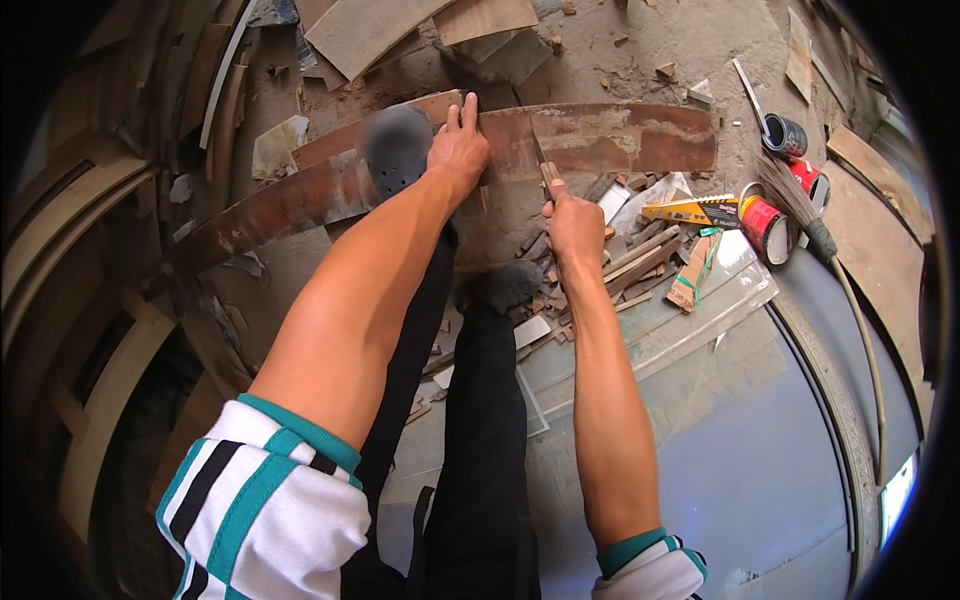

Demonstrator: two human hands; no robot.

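Observation:
A long, worn reddish-brown board point(630, 135) lies crosswise in front of me, with pale smears on its surface. My left hand point(460, 148) rests on it, fingers stretched toward the far edge, beside a lighter wood strip point(345, 140). Closed around a wooden handle, my right hand point(575, 225) holds a handsaw point(541, 150). Its thin blade appears nearly edge-on against the board, right of my left hand. A grey clog point(395, 145) on one of my feet presses on the board. The other clog point(505, 285) is on the near side.
Wood offcuts point(640, 260) lie piled right of my feet, near a yellow-and-black package point(690, 210). Open cans point(765, 225) and a long-handled brush point(800, 205) lie farther right. Glass-like sheets point(660, 400) cover the near right. Wooden frames point(100, 390) stand at the left; loose boards point(370, 35) lie beyond.

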